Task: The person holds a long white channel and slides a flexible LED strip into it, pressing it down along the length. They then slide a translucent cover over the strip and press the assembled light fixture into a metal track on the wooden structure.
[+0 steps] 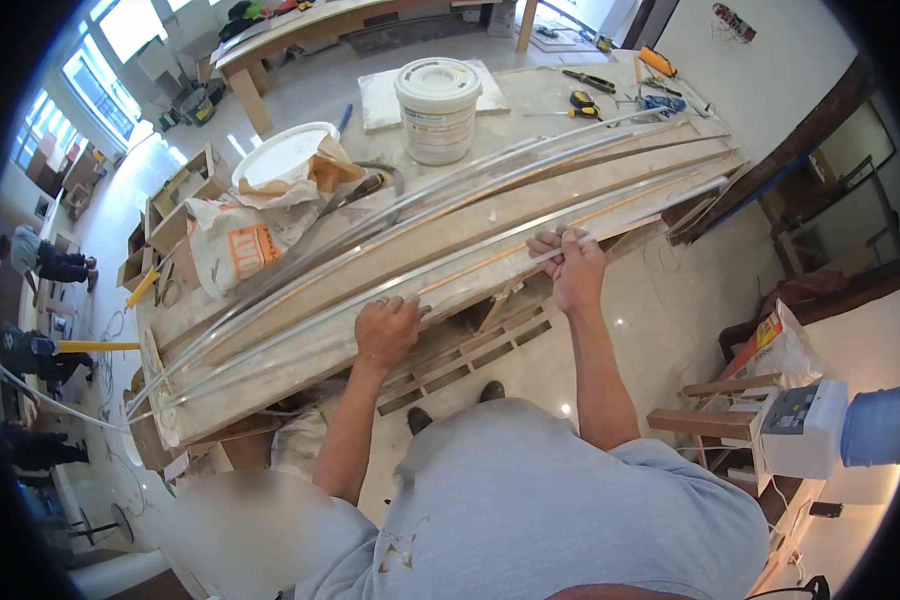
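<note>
My right hand [572, 268] is closed in a pinch on a thin pale strip [660, 215] along the near edge of the workbench [270, 385]. Further left, my left hand [388, 328] rests at the same edge with its fingers curled; whatever lies in them is hidden. Long clear and silvery strips [370, 308] run lengthwise over the bench just beyond my hands. A thin copper-coloured strip [490, 262] lies among them, between my two hands. Behind these stretches a long wooden board [420, 240].
A lidded white bucket [438, 115], a printed sack [232, 245] and a white round lid [285, 155] stand toward the back. Pliers [590, 81] and a tape measure [583, 103] lie far right. A water dispenser [805, 425] is at right. Another person [45, 255] is far left.
</note>
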{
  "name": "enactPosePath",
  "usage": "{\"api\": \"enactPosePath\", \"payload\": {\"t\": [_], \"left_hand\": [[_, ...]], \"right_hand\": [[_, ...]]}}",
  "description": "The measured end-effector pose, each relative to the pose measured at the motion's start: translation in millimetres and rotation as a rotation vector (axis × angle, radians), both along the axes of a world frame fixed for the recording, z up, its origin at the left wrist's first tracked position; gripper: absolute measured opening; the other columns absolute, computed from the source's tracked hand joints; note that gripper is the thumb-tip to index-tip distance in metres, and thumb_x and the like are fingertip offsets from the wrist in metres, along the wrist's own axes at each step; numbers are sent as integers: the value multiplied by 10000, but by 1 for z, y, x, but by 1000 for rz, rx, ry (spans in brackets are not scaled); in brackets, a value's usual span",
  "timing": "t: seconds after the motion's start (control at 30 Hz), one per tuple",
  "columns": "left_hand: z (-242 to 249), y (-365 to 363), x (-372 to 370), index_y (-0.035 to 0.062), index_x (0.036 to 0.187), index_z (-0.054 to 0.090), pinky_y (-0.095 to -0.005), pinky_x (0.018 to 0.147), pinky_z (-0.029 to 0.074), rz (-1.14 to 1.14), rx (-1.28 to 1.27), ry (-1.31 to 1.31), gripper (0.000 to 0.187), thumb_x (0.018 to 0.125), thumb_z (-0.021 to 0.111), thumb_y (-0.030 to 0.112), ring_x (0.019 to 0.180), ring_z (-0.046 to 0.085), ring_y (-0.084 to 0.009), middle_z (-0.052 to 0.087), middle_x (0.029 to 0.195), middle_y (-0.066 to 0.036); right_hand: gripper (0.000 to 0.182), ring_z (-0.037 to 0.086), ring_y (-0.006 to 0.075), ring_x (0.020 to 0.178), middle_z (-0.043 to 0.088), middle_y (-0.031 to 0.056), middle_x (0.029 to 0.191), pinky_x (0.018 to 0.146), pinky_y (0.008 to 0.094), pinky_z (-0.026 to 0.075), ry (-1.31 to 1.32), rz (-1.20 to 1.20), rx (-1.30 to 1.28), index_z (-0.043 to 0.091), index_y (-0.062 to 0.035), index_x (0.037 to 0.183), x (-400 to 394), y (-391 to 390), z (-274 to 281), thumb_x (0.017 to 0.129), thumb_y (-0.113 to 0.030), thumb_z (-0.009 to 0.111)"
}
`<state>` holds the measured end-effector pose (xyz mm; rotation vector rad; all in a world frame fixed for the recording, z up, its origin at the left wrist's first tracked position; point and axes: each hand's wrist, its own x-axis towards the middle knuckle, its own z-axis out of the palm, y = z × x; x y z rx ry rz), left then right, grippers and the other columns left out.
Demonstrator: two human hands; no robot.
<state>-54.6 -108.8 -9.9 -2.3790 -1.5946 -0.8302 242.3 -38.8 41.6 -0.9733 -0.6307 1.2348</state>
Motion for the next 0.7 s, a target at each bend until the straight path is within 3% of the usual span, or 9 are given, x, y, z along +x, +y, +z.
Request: {"api": "enactPosePath", "payload": {"t": [0.13, 0.27, 0.33, 0.4, 0.47, 0.57, 0.7], "left_hand": [[-32, 5, 3, 132, 933, 687, -415, 569, 484, -46, -76, -35, 203, 833, 740, 301, 633, 639, -279, 652, 715, -79], [-36, 0, -16, 137, 907, 689, -425, 550, 474, 87, -39, -40, 186, 843, 733, 307, 604, 626, -290, 650, 707, -80], [-42, -2, -31, 136, 864, 684, -428, 544, 470, 58, -26, -25, 181, 844, 732, 310, 590, 618, -294, 646, 696, -82], [-44, -2, -43, 137, 783, 675, -432, 531, 460, -1, -40, -63, 202, 847, 729, 321, 563, 601, -297, 633, 669, -81], [-38, 11, -28, 134, 692, 662, -437, 501, 440, -14, -46, -133, 275, 860, 711, 346, 542, 589, -292, 610, 623, -80], [-3, 19, -1, 125, 681, 633, -395, 509, 443, -1, 24, -73, 333, 899, 669, 374, 548, 609, -274, 629, 653, -54], [-10, 16, -15, 168, 856, 672, -392, 552, 462, 13, 123, -119, 244, 893, 661, 409, 577, 641, -246, 646, 692, -19]], "right_hand": [[230, 712, 384, 926, 662, 256, 1055, 806, 459, 634, 33, 80, 30, 460, 62, 1177, -2, -6, 53, 1044, -126, 461], [286, 700, 417, 970, 658, 283, 1088, 813, 468, 637, -31, -98, 171, 476, 103, 1211, 27, 4, 114, 1040, -126, 464], [359, 655, 439, 1084, 619, 302, 1183, 880, 499, 612, -84, -173, 249, 438, 116, 1269, 57, 17, 128, 1056, -172, 437], [436, 539, 445, 1259, 501, 307, 1359, 1063, 556, 481, 26, -165, 222, 375, 110, 1325, 55, 22, 124, 1077, -249, 400], [451, 550, 440, 1244, 509, 299, 1353, 1068, 559, 471, 70, -63, 123, 385, 95, 1328, 24, 20, 85, 1083, -284, 390], [324, 634, 391, 1136, 618, 237, 1182, 979, 525, 553, 63, 174, -25, 447, 48, 1237, -39, 7, 9, 1058, -219, 485], [266, 675, 385, 1066, 648, 238, 1135, 865, 484, 621, -27, 302, -146, 464, 45, 1207, -77, -3, -1, 1046, -164, 490]]}}
